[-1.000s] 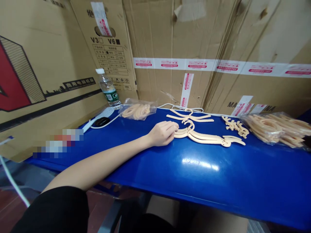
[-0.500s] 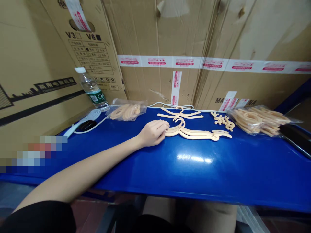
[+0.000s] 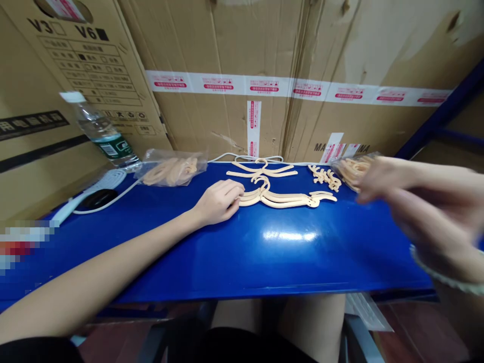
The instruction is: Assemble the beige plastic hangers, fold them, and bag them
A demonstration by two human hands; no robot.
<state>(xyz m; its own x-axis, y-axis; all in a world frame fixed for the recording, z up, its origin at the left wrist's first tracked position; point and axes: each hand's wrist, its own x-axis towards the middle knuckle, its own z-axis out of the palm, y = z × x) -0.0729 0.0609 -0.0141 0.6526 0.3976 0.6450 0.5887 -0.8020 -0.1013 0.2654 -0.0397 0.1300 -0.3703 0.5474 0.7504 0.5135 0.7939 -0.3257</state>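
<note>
My left hand point(image 3: 221, 201) lies on the table with curled fingers closed round the left end of a beige folding clothes hanger point(image 3: 283, 200). This hanger appears to be in a small stack, its hook pointing away from me. At its right end, a short loose-looking arm point(image 3: 324, 195) is joined at a round pivot. Behind it another beige hanger point(image 3: 260, 169) lies flat, apart from my hand. My right hand point(image 3: 427, 196) hangs in the air over the right side, smeared by motion, so its fingers cannot be made out. Small beige hook pieces point(image 3: 325, 176) lie in a heap between.
On the left are a clear bag of beige parts point(image 3: 172, 169), a water bottle point(image 3: 108, 136), a black oval object point(image 3: 99, 198) and a white cable. Another bag of parts point(image 3: 351, 169) is partly behind my right hand. Cardboard boxes point(image 3: 227, 45) wall off the blue table's back.
My right hand has come into view from the right. The view has shifted, moving everything left in the picture. My left hand stays at the hanger's left end.
</note>
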